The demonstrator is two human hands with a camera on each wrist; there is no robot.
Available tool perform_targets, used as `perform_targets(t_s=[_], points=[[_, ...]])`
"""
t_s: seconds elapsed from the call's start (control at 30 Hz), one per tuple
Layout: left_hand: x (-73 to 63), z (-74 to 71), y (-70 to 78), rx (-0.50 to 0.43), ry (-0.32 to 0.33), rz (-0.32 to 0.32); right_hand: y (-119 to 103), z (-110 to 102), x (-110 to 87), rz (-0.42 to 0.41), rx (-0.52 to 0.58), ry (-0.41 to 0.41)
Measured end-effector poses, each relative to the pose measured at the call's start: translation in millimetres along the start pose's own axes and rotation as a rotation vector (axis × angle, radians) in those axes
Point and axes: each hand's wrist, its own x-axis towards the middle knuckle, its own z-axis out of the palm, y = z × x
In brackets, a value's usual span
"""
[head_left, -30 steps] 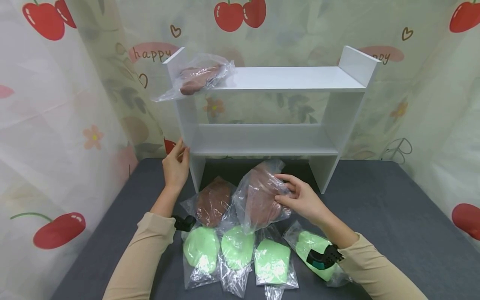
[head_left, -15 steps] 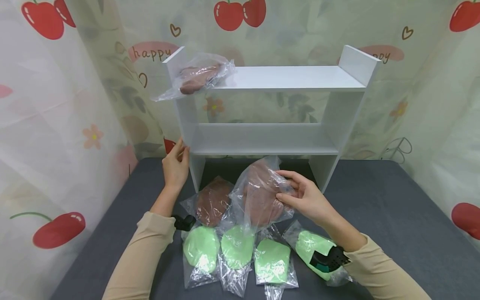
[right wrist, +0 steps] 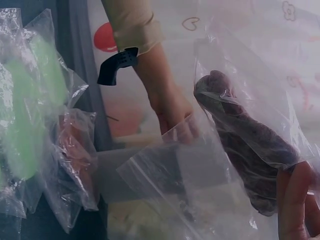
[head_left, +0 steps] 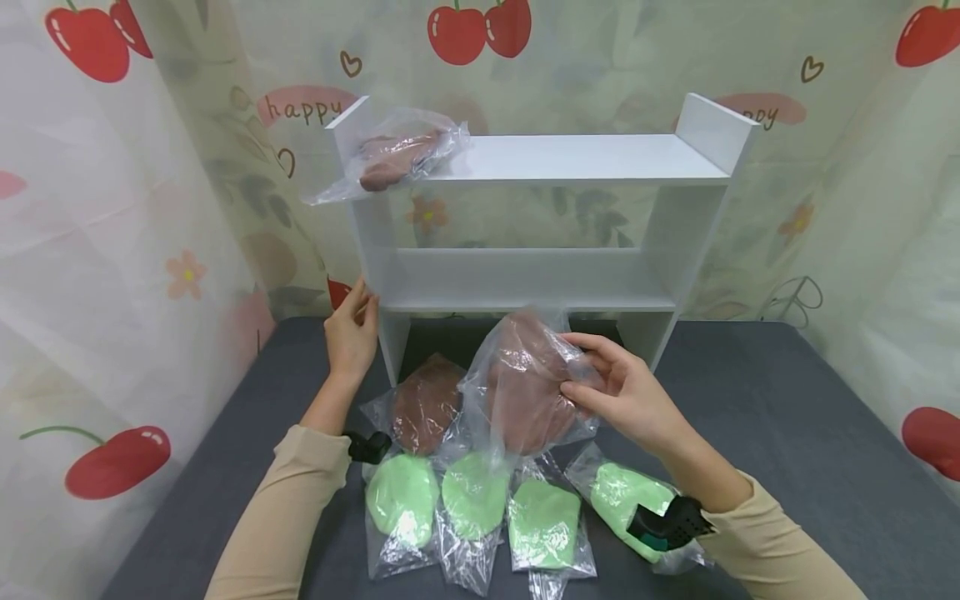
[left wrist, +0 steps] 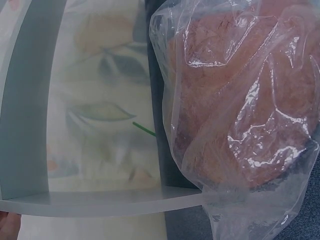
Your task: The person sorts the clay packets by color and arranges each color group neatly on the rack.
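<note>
Head view, right hand (head_left: 628,398) pinching bagged brown piece (head_left: 523,390), long axis pointing roughly upward

Glossy crinkled plastic bags (head_left: 525,396), smooth shelf unit (head_left: 592,157), matt cloth-like tabletop (head_left: 757,408)

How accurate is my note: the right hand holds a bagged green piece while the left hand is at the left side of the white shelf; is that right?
Not quite: the bagged piece in the right hand is brown, not green, as the head view shows. The left hand is indeed at the left side of the white shelf.
</note>
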Motion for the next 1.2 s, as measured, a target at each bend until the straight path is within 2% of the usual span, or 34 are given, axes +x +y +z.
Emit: perform_targets(t_s=[0.2, 0.77, 1.2], points=[[-1.4, -0.6, 1.5, 0.004, -0.011, -0.01, -10, -4, 0.4, -0.034, 0.036, 0.038], [-1.7, -0.9, 2.3, -0.002, -0.018, -0.017, -40, -17, 6.8, -0.124, 0.003, 0.126], [-1.2, -1.1, 1.8, 0.003, -0.017, -0.013, -69, -28, 24.2, -0.262, 0.047, 0.162]])
